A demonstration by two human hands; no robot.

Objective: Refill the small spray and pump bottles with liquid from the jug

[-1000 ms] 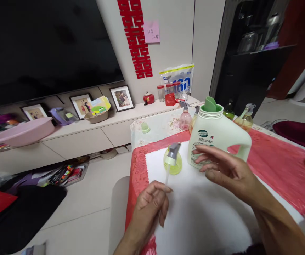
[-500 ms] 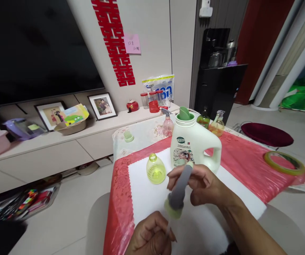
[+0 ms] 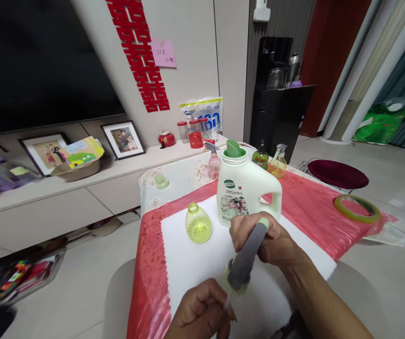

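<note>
A spray nozzle (image 3: 245,261) with a grey trigger and pale green collar is held over the front of the white mat. My right hand (image 3: 276,245) is closed around its upper end. Lower down, my left hand (image 3: 202,308) pinches the clear tube below the collar, and its fingers partly hide that tube. Behind the nozzle, a yellow-green see-through bottle (image 3: 198,225) stands upright with its neck uncapped. Just beyond my right hand is a large pale green detergent jug (image 3: 248,183), its mouth holding a darker green spouted insert (image 3: 233,148).
The white mat (image 3: 177,263) lies on a red plastic table cover (image 3: 149,254). Farther back are a pale green cap (image 3: 161,181), a pink spray bottle (image 3: 214,165) and two pump bottles (image 3: 278,162). A roll of tape (image 3: 357,209) rests at the right.
The view has swung slightly to the right, so the table things appear farther left. My hands keep hold of the nozzle, which has shifted a little to the right against the mat and jug.
</note>
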